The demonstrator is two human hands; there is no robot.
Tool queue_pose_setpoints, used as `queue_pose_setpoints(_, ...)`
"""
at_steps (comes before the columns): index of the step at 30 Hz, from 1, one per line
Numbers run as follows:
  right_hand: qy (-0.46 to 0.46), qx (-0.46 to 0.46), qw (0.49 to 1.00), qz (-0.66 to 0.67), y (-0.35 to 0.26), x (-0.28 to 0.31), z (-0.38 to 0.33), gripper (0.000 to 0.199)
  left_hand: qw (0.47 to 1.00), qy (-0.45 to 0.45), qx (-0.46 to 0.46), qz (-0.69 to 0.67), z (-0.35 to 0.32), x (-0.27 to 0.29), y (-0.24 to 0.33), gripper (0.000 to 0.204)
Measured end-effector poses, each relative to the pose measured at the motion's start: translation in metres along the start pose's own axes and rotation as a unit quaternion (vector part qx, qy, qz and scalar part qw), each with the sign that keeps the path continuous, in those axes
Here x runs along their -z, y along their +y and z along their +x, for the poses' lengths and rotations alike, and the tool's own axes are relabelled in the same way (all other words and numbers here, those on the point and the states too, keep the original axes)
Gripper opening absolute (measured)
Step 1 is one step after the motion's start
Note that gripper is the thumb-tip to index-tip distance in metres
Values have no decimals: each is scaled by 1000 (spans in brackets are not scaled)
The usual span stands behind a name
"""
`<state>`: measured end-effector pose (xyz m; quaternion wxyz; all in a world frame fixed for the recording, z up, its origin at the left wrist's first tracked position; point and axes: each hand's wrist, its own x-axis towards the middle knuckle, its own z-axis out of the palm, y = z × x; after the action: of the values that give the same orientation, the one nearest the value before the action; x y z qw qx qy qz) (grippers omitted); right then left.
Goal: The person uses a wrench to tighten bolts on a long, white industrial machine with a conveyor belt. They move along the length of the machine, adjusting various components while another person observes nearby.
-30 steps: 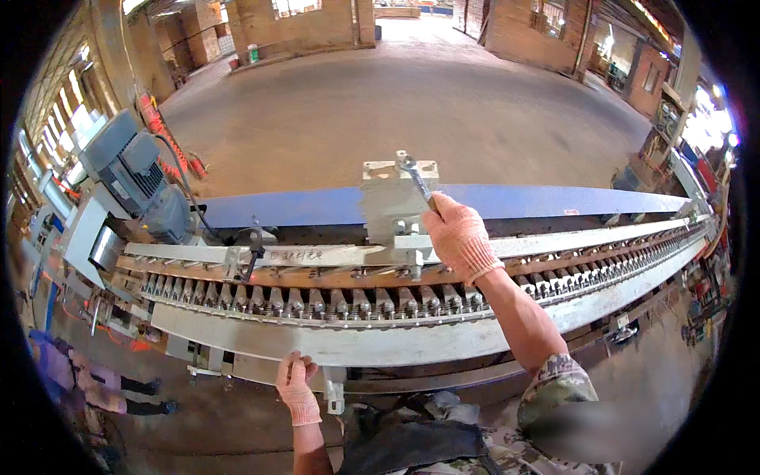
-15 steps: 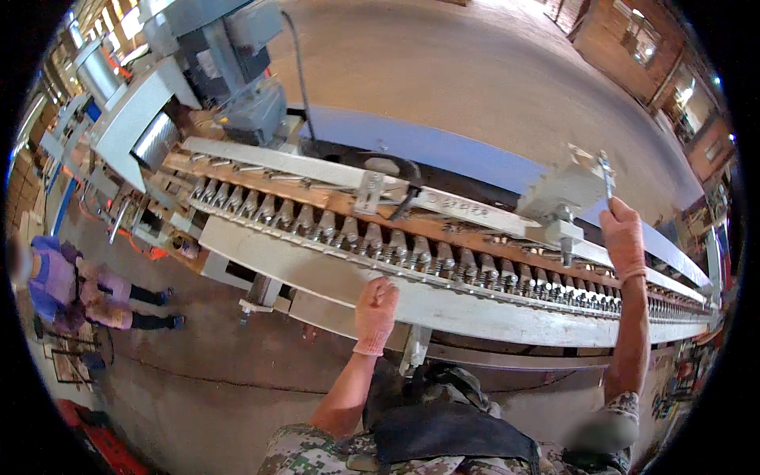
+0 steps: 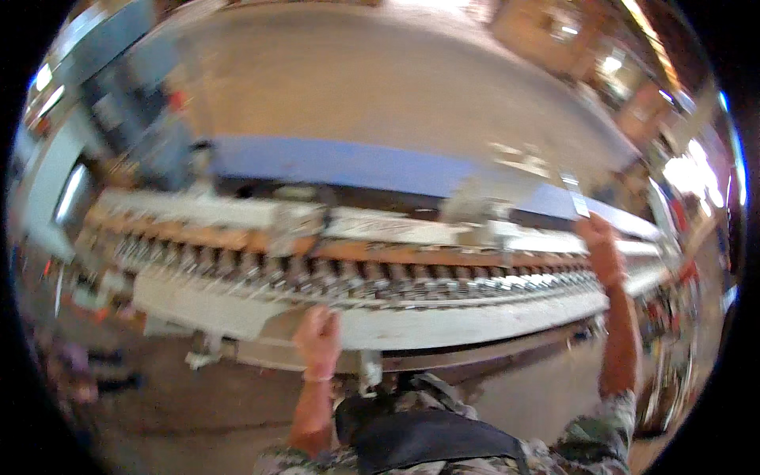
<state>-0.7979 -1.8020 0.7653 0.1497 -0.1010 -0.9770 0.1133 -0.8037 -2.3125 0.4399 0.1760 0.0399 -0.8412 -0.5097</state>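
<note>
Along the long machine runs a dense row of metal clamps, behind a pale front rail. My left hand, in a light reddish glove, is closed in a fist at the front edge of that rail. Whatever its fingers may hold is hidden. Farther right, my right hand, also gloved, grips a silver wrench-like tool that points up and away from me. Motion blur hides the tool's exact shape. Left of it a grey metal block sits over the white back beam.
A blue panel extends behind the machine, with brown floor beyond. Grey machinery rises at the far left. A person is blurred at the lower left. Assorted gear stands at the right.
My view has swung, so the machine sits farther left and more level, and the picture is blurred. Both hands stay closed; the tool now tilts leftward in the picture.
</note>
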Motion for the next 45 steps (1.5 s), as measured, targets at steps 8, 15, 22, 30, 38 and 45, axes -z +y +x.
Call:
queue_pose_setpoints(8,27,-81,986,145,-72,-33,21,35,998,-32,-23,-42,7,-13,-8,15)
queue_pose_setpoints(15,5,-72,992,107,-92,-43,45,37,997,-36,-20,-64,3,-2,-6,24)
queue_pose_setpoints(22,-16,-48,993,108,-94,-40,53,31,997,-69,-7,-46,6,2,-4,29)
queue_pose_setpoints(30,62,-73,995,0,-169,-60,35,60,993,-111,-20,-21,14,10,-2,27)
queue_pose_setpoints(38,143,296,942,-72,-127,-70,32,37,993,-50,-109,0,9,1,-15,26)
queue_pose_setpoints(45,116,294,917,-242,-155,-56,53,38,994,-87,-56,-24,11,-3,1,27)
